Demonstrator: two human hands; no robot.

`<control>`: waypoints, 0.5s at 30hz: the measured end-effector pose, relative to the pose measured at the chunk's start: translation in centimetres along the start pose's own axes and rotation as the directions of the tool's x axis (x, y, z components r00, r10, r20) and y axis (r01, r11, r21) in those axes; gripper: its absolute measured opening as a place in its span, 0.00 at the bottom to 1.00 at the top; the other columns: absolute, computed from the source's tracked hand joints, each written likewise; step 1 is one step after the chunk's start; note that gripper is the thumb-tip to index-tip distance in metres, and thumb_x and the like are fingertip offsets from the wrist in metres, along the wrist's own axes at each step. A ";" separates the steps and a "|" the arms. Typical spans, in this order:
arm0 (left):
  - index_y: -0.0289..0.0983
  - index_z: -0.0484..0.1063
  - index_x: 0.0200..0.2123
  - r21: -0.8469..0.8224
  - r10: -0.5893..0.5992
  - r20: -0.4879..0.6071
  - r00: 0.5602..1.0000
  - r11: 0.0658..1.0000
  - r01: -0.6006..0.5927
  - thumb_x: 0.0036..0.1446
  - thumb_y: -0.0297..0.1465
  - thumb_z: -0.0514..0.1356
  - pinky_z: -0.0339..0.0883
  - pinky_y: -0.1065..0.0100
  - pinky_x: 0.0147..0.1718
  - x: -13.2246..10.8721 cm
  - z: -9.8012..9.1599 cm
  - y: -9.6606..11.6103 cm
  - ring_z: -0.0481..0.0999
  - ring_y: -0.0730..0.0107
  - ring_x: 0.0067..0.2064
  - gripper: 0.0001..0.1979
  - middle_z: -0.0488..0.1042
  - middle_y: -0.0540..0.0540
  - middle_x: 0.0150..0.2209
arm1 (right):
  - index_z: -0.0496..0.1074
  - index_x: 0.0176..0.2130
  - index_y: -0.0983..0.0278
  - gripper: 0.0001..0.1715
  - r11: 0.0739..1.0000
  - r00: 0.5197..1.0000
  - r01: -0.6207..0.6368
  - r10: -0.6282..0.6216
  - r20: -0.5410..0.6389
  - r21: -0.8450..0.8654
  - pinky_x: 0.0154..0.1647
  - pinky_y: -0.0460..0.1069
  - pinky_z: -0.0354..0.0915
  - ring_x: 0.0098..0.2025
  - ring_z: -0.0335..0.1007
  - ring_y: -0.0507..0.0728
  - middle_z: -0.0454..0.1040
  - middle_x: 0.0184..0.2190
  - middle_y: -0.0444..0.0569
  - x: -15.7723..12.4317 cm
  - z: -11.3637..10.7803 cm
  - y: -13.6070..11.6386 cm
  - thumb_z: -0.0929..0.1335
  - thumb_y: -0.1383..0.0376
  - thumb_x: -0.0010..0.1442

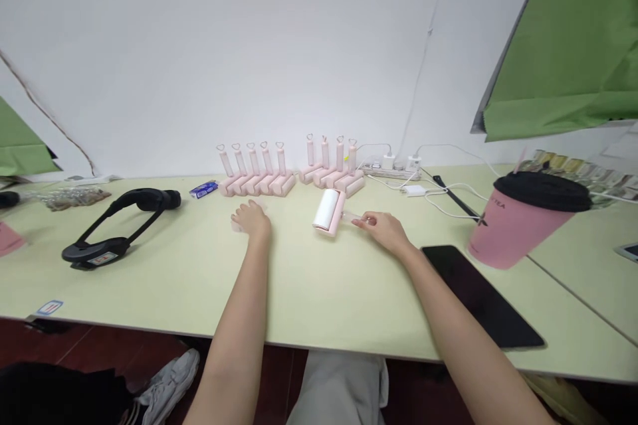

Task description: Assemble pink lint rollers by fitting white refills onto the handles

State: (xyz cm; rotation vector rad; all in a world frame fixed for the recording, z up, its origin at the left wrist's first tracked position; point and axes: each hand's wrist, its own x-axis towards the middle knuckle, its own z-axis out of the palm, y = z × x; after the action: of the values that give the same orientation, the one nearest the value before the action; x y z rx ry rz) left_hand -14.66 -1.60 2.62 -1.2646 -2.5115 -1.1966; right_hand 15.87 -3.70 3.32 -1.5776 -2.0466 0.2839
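Note:
My right hand [383, 227] is closed round the clear handle of a lint roller [326, 211], whose white roll and pink cover hang over the table's middle. To the left, my left hand [250, 218] rests low over the table, closed on a pale pink, translucent piece that shows at both sides of the fingers. Behind my left hand stands a row of pink lint rollers [256, 184] with upright handles tipped by heart-shaped loops. A second row of such rollers [333, 176] stands behind the held one.
A black headset [144, 199] and a blue packet [204, 189] lie at left. On the right are a black tablet [478, 292], a pink cup [518, 226] with a black lid, white cables and a power strip [391, 172]. A person's shoe [169, 385] shows below the table [319, 305].

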 end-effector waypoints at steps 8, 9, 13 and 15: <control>0.41 0.62 0.51 -0.751 0.252 0.260 0.932 0.659 0.032 0.52 0.39 0.56 0.62 0.65 0.43 -0.9 0.6 4.4 0.69 0.64 0.45 0.22 0.69 0.43 0.44 | 0.73 0.29 0.58 0.29 1.000 0.999 -0.024 0.024 -0.040 -0.005 0.26 0.46 0.52 0.28 0.65 0.54 0.72 0.26 0.46 0.1 -0.2 0.5 0.58 0.40 0.51; 0.41 0.61 0.52 -0.793 0.301 0.311 0.902 0.604 0.071 0.52 0.41 0.57 0.63 0.66 0.42 -1.5 1.0 5.2 0.70 0.65 0.43 0.24 0.70 0.43 0.42 | 0.73 0.29 0.58 0.29 1.000 0.998 -0.032 0.032 -0.049 0.001 0.26 0.46 0.52 0.28 0.65 0.54 0.72 0.26 0.46 0.0 -0.3 0.5 0.58 0.40 0.51; 0.42 0.53 0.57 -0.802 0.427 0.497 0.755 0.558 0.213 0.50 0.45 0.57 0.63 0.66 0.42 -4.2 2.7 6.4 0.71 0.65 0.42 0.32 0.69 0.43 0.43 | 0.73 0.28 0.58 0.30 0.998 0.999 -0.025 0.027 -0.042 0.049 0.25 0.46 0.53 0.27 0.65 0.54 0.71 0.24 0.46 -0.1 -0.9 0.7 0.57 0.40 0.52; 0.42 0.54 0.56 -0.781 0.440 0.569 0.695 0.554 0.289 0.52 0.46 0.54 0.63 0.66 0.44 -5.0 3.3 6.4 0.70 0.65 0.46 0.30 0.67 0.42 0.48 | 0.74 0.28 0.58 0.30 0.998 0.999 -0.018 0.020 -0.040 0.054 0.26 0.46 0.53 0.27 0.65 0.54 0.71 0.24 0.46 -0.2 -1.3 0.8 0.57 0.40 0.51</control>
State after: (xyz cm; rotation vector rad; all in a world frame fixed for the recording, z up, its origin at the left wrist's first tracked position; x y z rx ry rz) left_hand -5.98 -0.32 2.22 -2.4845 -2.1366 -2.4602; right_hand 17.27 -3.85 3.97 -1.5588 -1.9785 0.3087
